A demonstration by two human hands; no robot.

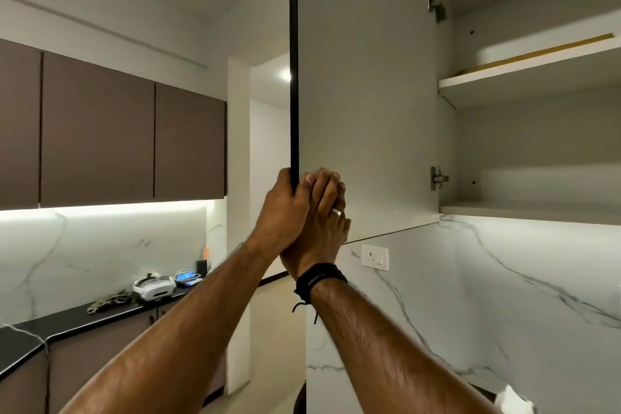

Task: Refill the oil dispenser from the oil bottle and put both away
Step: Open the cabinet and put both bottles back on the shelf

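While the left hand (285,212) curls round the cabinet door (366,94) edge (firm grip), the right hand (324,228) presses flat.

An open wall cupboard door (366,94) stands edge-on in the middle of the view, its inner face pale grey and its edge dark. Two metal hinges (438,178) join it to the cupboard, where a white upper shelf (524,72) carries a thin strip of wood (544,52) lying along it. The lower shelf (531,212) sits above a white marble-patterned wall (504,296) with a white socket plate (374,257). On the left, brown wall cabinets (100,131) hang over a lit backsplash and a black table (37,333). On it lie a white headset (154,286), a bundle of cord (109,301) and a small dark cup (201,266).
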